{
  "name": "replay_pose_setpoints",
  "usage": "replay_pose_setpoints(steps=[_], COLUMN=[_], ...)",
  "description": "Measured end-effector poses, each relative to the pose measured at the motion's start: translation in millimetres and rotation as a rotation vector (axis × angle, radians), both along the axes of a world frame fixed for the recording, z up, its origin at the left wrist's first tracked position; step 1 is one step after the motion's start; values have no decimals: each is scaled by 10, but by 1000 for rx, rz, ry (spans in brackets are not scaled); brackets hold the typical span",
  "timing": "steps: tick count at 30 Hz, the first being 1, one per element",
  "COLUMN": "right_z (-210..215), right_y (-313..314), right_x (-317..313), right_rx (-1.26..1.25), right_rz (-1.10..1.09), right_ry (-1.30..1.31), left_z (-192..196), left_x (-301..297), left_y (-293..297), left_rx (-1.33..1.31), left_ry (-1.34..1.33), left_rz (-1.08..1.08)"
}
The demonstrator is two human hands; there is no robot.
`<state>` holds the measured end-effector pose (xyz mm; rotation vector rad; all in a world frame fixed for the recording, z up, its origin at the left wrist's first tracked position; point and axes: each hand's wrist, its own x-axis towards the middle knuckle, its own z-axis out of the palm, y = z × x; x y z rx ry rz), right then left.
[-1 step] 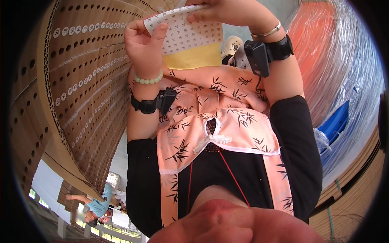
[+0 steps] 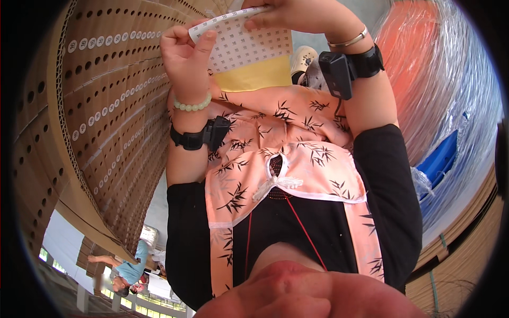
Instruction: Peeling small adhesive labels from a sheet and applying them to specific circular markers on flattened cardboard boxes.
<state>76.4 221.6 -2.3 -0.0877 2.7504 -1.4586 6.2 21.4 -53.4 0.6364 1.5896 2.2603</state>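
Note:
Near the top of the head view is a white sheet of small printed stickers (image 2: 249, 45) with a plain yellow strip (image 2: 253, 75) along its lower part. My left hand (image 2: 186, 58) is closed at the sheet's left edge, the thumb over its front and the fingers partly hidden behind. At the top edge, my right hand (image 2: 289, 16) pinches the sheet, its thumb lying on the printed face. Whether a loose sticker sits between my left fingertips is too small to tell. To the left stand brown cardboard pieces (image 2: 114, 79) with rows of round holes, some covered by round white labels.
Clear plastic wrap (image 2: 450, 69) lies over orange and blue material on the right. Flat stacked cardboard (image 2: 450, 265) is at the lower right. My shoe (image 2: 304, 59) shows below the sheet. Another person in a blue shirt (image 2: 131, 269) is far off at the lower left.
My left hand has shifted very slightly to the left. The sheet and my right hand stay nearly where they were.

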Motion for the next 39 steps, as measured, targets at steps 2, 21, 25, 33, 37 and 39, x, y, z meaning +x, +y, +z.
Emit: replay_pose_setpoints(steps=[2, 21, 25, 33, 37, 39], right_z=[-16, 60, 57, 25, 82, 9], right_y=[37, 76, 72, 79, 12, 19], right_x=[-41, -86, -96, -38, -53, -108], right_rx=[88, -75, -77, -458, -594, -625], right_rz=[89, -9, 7, -7, 0, -63], right_ry=[109, -92, -99, -108, -54, 47], left_z=[30, -94, -162, 14, 164, 189], left_x=[-40, -299, -365, -196, -158, -168], left_y=[11, -1, -51, -22, -82, -63], left_rx=[95, -100, -95, -39, 11, 27], left_ry=[-58, -369, -360, -261, -216, -215], left_rz=[-19, -277, -278, -208, -159, -179])
